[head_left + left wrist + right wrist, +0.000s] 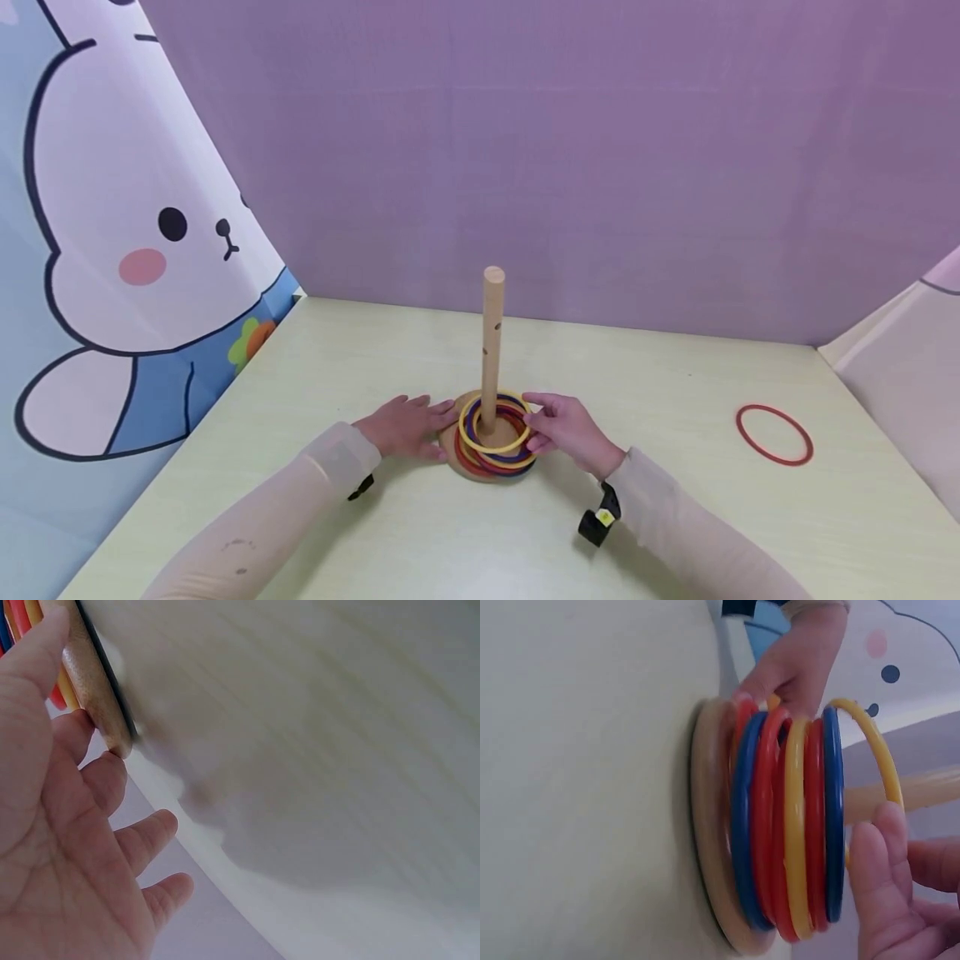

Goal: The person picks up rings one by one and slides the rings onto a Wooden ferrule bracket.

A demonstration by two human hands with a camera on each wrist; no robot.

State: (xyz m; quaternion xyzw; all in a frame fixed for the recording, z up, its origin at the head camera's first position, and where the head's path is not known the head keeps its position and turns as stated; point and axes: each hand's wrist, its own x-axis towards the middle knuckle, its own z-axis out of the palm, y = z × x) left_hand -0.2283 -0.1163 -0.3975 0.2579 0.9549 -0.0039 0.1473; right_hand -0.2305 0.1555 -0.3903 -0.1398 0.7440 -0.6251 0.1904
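Note:
A wooden post (491,350) stands upright on a round wooden base (711,817). Red, blue and yellow rings (795,825) lie stacked around its foot. My right hand (570,432) pinches a yellow ring (886,761) between thumb and fingers. That ring encircles the post and tilts at the top of the stack, its near-hand side lifted off the blue ring (833,825). On the other side, my left hand (408,429) touches the edge of the base with loosely spread fingers, several fingertips (112,780) at or near the rim.
A single red ring (765,407) lies flat on the pale table (637,375) at the right. Behind the table hangs a purple backdrop (562,167). At the left is a panel with a cartoon animal (112,167).

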